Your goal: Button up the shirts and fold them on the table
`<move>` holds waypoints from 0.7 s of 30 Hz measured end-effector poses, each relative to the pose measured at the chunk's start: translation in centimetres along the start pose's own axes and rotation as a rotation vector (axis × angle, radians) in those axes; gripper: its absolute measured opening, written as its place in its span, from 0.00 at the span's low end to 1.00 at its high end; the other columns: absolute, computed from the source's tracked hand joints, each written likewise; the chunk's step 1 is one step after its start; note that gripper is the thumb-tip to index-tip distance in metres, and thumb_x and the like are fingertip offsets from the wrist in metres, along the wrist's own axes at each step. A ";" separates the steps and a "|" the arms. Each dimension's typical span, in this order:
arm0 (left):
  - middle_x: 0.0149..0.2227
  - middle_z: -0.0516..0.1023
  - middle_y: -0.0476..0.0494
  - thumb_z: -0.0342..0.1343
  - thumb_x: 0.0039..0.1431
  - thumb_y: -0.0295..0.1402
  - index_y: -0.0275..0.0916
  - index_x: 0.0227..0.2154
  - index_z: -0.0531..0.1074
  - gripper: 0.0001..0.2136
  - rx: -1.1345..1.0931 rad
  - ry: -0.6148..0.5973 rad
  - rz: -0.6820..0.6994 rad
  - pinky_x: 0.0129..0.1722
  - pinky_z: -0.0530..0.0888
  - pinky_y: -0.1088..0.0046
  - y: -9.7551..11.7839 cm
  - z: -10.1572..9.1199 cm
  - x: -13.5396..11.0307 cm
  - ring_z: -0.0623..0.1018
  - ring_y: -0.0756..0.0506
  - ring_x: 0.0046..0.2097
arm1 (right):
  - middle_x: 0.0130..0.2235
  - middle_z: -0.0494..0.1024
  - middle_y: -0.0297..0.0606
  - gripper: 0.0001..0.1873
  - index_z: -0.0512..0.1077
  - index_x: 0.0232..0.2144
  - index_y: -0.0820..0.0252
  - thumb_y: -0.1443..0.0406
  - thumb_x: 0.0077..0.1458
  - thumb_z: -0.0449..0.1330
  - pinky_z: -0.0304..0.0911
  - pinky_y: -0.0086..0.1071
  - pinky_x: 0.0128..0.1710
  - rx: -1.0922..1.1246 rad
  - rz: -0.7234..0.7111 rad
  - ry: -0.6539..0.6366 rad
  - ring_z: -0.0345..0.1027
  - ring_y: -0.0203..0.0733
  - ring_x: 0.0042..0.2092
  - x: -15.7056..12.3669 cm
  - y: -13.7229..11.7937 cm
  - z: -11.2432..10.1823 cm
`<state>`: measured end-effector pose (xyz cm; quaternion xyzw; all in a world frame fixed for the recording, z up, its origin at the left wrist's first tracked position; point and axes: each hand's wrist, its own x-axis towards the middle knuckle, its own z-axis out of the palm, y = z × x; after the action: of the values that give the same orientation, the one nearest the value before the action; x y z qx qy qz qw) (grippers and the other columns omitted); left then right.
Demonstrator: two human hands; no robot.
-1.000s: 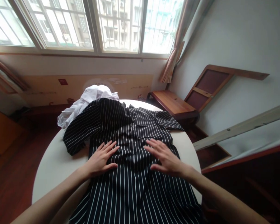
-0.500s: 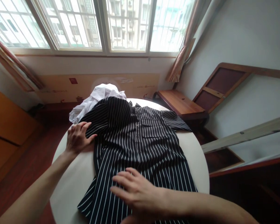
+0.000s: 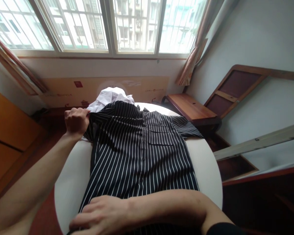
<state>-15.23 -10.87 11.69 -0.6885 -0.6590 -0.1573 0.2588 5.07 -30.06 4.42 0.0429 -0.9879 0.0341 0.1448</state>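
A black shirt with white stripes [image 3: 127, 147] lies front up on a round white table [image 3: 71, 169], its buttons running down the middle and a chest pocket to the right. My left hand [image 3: 77, 120] is closed on the shirt's left sleeve and holds it pulled out and slightly raised. Down at the near left, my right hand [image 3: 103, 212] grips the shirt's lower edge. Its fingertips are partly cut off by the bottom of the view. My right forearm crosses over the lower shirt and hides part of it.
Behind the shirt, a crumpled white cloth [image 3: 110, 96] sits at the table's far left edge. A wooden bench [image 3: 191, 106] stands beyond it to the right, near a leaning wooden frame [image 3: 235, 88]. An orange cabinet [image 3: 9, 130] is at the left.
My left hand has taken hold of the sleeve and lifted it. My right hand has moved left and down to the shirt's lower edge. The shirt front lies smoother and wider to the left.
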 end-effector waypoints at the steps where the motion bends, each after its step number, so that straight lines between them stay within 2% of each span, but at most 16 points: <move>1: 0.41 0.73 0.36 0.41 0.63 0.33 0.33 0.44 0.71 0.16 0.041 -0.008 0.004 0.45 0.62 0.58 0.3 -0.2 0.2 0.69 0.37 0.47 | 0.51 0.70 0.31 0.14 0.67 0.46 0.52 0.66 0.64 0.44 0.62 0.24 0.36 0.033 -0.060 -0.037 0.67 0.31 0.43 -0.1 -0.2 0.2; 3: 0.43 0.72 0.32 0.44 0.59 0.28 0.32 0.46 0.70 0.15 0.078 -0.029 0.029 0.42 0.63 0.57 1.2 -0.2 -0.2 0.68 0.34 0.47 | 0.53 0.69 0.33 0.14 0.66 0.49 0.55 0.66 0.62 0.48 0.62 0.24 0.39 0.119 -0.095 -0.075 0.66 0.32 0.46 -1.0 -0.5 0.4; 6: 0.47 0.70 0.33 0.47 0.54 0.25 0.34 0.49 0.68 0.18 -0.019 -0.044 0.220 0.42 0.64 0.58 2.5 -0.1 -2.6 0.68 0.35 0.47 | 0.53 0.69 0.37 0.18 0.63 0.51 0.61 0.59 0.62 0.49 0.61 0.28 0.45 0.240 0.091 -0.017 0.65 0.36 0.48 -4.8 -0.4 -1.1; 8: 0.46 0.71 0.36 0.48 0.56 0.26 0.36 0.46 0.69 0.15 -0.177 -0.050 0.412 0.43 0.64 0.60 3.5 -0.6 -5.3 0.69 0.38 0.46 | 0.52 0.70 0.40 0.19 0.64 0.50 0.62 0.57 0.61 0.50 0.59 0.31 0.48 0.273 0.242 -0.014 0.64 0.38 0.48 -8.2 -0.4 -3.1; 10: 0.41 0.73 0.40 0.49 0.59 0.31 0.37 0.40 0.69 0.09 -0.382 -0.080 0.606 0.41 0.65 0.63 4.6 -2.1 -8.8 0.70 0.42 0.42 | 0.53 0.68 0.44 0.21 0.64 0.50 0.61 0.54 0.60 0.51 0.58 0.36 0.49 0.237 0.372 -0.037 0.62 0.43 0.50 -11.9 -1.0 -5.0; 12: 0.33 0.72 0.44 0.51 0.59 0.38 0.38 0.33 0.69 0.08 -0.584 -0.217 0.880 0.35 0.65 0.67 5.5 -4.1 -12.7 0.69 0.46 0.34 | 0.52 0.68 0.45 0.23 0.64 0.50 0.60 0.54 0.57 0.54 0.58 0.40 0.49 0.208 0.494 -0.059 0.62 0.46 0.50 -15.4 -2.6 -6.3; 13: 0.29 0.70 0.45 0.53 0.57 0.43 0.38 0.30 0.67 0.12 -0.654 -0.294 0.949 0.32 0.64 0.68 5.8 -5.1 -14.6 0.67 0.47 0.30 | 0.51 0.69 0.45 0.22 0.64 0.50 0.59 0.56 0.56 0.56 0.59 0.39 0.47 0.202 0.538 -0.072 0.63 0.46 0.48 -17.0 -3.6 -6.5; 15: 0.26 0.68 0.47 0.57 0.52 0.44 0.38 0.26 0.64 0.14 -0.721 -0.414 0.999 0.28 0.62 0.70 6.3 -6.7 -18.1 0.64 0.48 0.28 | 0.47 0.71 0.43 0.17 0.65 0.49 0.58 0.65 0.56 0.55 0.60 0.36 0.45 0.184 0.595 -0.093 0.64 0.43 0.43 -19.7 -5.9 -6.2; 17: 0.28 0.69 0.47 0.59 0.52 0.40 0.39 0.28 0.64 0.11 -0.724 -0.460 0.977 0.28 0.62 0.70 6.4 -7.2 -20.7 0.65 0.48 0.29 | 0.43 0.73 0.42 0.16 0.66 0.47 0.58 0.69 0.55 0.54 0.60 0.36 0.44 0.157 0.670 -0.089 0.65 0.42 0.41 -21.7 -7.8 -5.1; 21: 0.26 0.69 0.48 0.52 0.56 0.27 0.39 0.26 0.63 0.05 -0.791 -0.419 0.847 0.28 0.62 0.71 5.9 -5.4 -22.8 0.65 0.48 0.28 | 0.33 0.73 0.41 0.04 0.68 0.33 0.60 0.69 0.54 0.54 0.61 0.38 0.39 0.193 0.851 -0.016 0.64 0.43 0.35 -24.0 -8.9 -3.4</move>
<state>-10.58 -32.73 2.45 -0.9505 -0.2570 -0.1347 -0.1114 29.81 -36.82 1.25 -0.3547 -0.9109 0.1826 0.1056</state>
